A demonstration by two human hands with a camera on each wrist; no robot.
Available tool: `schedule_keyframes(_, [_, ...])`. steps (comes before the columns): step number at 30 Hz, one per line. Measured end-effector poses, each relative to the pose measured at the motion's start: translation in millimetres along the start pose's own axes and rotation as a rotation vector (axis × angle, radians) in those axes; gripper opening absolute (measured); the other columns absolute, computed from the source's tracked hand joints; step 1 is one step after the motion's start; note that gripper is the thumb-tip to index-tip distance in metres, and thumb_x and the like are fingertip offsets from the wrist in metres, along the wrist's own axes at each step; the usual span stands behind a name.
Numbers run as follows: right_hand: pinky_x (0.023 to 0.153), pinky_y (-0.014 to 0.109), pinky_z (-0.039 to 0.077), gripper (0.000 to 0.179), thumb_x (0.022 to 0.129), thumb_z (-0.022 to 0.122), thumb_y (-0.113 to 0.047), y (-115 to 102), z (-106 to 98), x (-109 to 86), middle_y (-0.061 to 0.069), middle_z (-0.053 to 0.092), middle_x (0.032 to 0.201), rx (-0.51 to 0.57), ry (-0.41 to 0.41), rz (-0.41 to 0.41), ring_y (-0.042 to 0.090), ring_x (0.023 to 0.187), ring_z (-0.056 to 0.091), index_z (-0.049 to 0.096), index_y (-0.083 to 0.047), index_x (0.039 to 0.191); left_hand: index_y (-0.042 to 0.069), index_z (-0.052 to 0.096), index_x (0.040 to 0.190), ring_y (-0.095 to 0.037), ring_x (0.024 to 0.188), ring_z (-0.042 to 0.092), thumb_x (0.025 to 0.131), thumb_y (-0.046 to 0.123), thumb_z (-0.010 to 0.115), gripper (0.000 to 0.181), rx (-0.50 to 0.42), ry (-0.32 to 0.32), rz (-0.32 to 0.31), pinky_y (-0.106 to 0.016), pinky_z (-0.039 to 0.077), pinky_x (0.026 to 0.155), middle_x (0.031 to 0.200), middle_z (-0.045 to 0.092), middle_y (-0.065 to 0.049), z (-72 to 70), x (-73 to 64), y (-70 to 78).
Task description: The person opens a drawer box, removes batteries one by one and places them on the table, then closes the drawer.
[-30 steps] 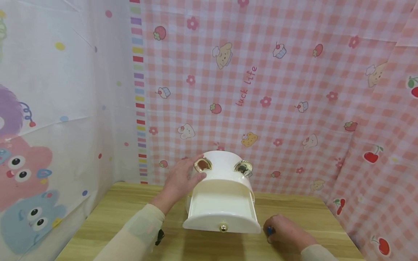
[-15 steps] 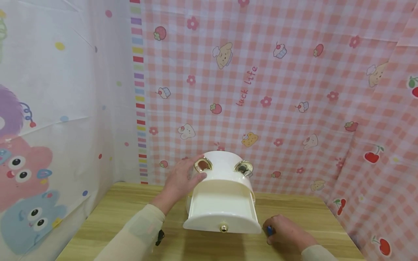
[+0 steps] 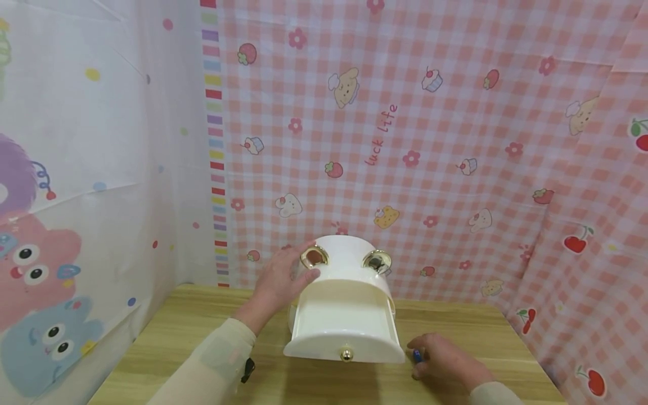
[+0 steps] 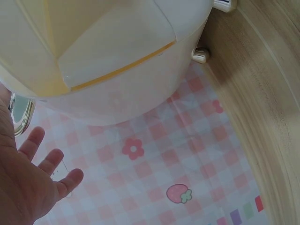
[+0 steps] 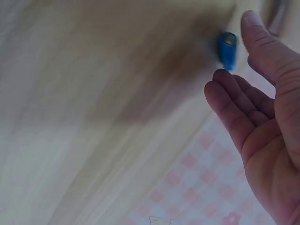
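Observation:
A glossy white storage box [image 3: 346, 256] with two gold rings stands on the table. Its front drawer [image 3: 344, 340], fitted with a gold knob [image 3: 346, 355], is pulled out, with nothing visible in it. My left hand [image 3: 283, 277] rests against the box's upper left side, thumb near the left ring; the left wrist view shows several of its fingers [image 4: 50, 161] spread. To the right of the drawer, my right hand [image 3: 448, 360] is low over the table. Between its thumb and fingers is a small blue cylinder [image 5: 228, 50] with a metallic end, like a battery. A gap separates it from the thumb.
The wooden table [image 3: 466, 326] meets a pink checked cloth [image 3: 430, 185] at the back and right. A white patterned sheet [image 3: 111, 185] hangs at the left. A small black object [image 3: 248, 370] shows beside the left sleeve.
My right thumb and fingers have parted slightly, leaving the blue cylinder more exposed. The left hand, box and drawer stay as they were.

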State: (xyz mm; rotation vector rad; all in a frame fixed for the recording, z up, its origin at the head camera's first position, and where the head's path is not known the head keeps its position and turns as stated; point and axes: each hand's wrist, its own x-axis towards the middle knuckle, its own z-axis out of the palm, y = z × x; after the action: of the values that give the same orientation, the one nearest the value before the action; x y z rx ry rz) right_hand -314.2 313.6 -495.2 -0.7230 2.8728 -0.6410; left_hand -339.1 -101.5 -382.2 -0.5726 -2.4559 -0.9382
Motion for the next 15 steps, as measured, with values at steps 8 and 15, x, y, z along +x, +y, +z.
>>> schedule_keyframes(8, [0.074,0.035,0.061,0.053,0.097,0.079,-0.036,-25,-45,-0.2,0.023,0.073,0.129,0.117,0.165,0.205,0.017,0.094,0.071,0.069,0.001,0.135,0.032,0.051,0.159,-0.039,0.139,0.057,0.099,0.047,0.074,0.065,0.013,0.009,0.006,-0.067,0.048,0.110,0.150,0.065,-0.010,1.1,-0.7,-1.5])
schedule_keyframes(15, [0.067,0.026,0.058,0.039,0.101,0.076,-0.032,-73,-90,-11.8,0.014,0.079,0.118,0.098,0.308,0.066,0.010,0.087,0.071,0.074,-0.003,0.126,0.031,0.052,0.159,-0.039,0.137,0.058,0.099,0.046,0.074,0.065,0.015,0.011,0.006,-0.066,0.050,0.107,0.148,0.066,-0.010,1.1,-0.1,-1.9])
